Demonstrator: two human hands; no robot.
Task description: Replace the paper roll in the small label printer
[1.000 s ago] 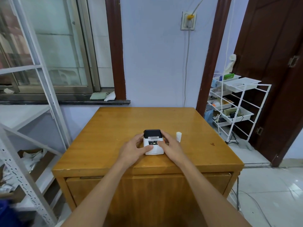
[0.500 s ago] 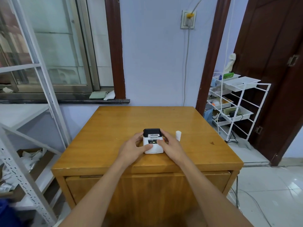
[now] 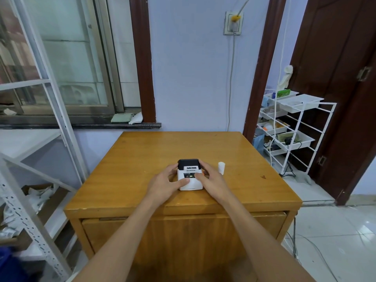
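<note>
A small white label printer with a black top cover sits near the front middle of the wooden table. Its lid looks closed and a small light glows on its front panel. My left hand grips the printer's left side, thumb resting on its white top. My right hand holds the right side, with the thumb on the panel by the light. A white paper roll stands upright on the table just right of my right hand, apart from it.
A white wire rack with trays stands right of the table, by a dark wooden door. Cables lie on the floor at the right. A white metal shelf frame stands to the left. A wall socket is above the table.
Both hands stay on the printer. My right thumb has shifted slightly onto the front panel; the view has barely moved.
</note>
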